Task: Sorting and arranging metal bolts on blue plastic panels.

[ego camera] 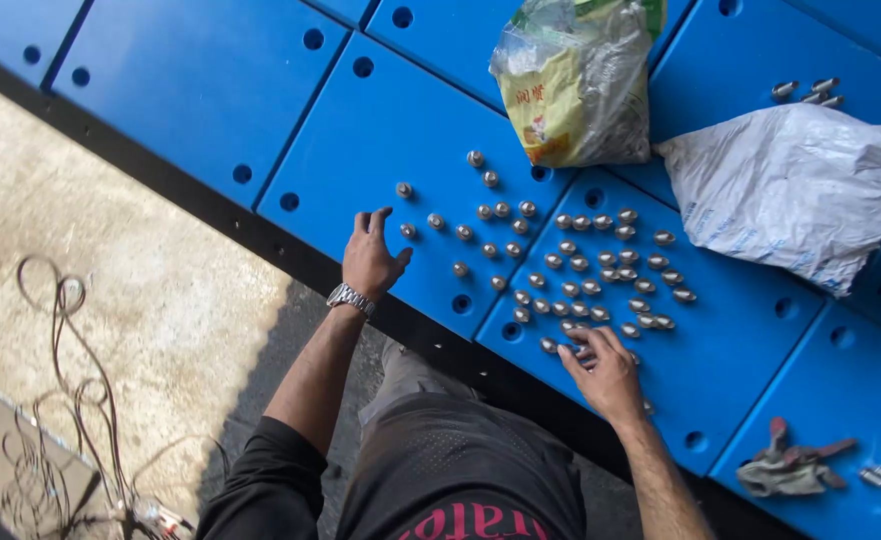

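The left hand [372, 257] rests flat on a blue plastic panel [380, 130] with round holes, fingers spread and holding nothing, a metal wristwatch [350, 298] on its wrist. Small silver metal nuts [580, 265] lie scattered in a loose cluster across two of the blue panels, between the two hands and beyond them. The right hand [602, 370] lies at the near edge of that cluster, its fingertips curled onto a few of the nuts; whether it has pinched one cannot be told. The hands are well apart.

Past the cluster lie a clear plastic bag with yellow contents [572, 85] and a crumpled white plastic bag [795, 185], with more silver pieces [810, 92] just behind it. A dirty work glove [790, 468] lies on the panel to the right. A tangle of thin cable [70, 400] lies on the concrete floor [140, 290].
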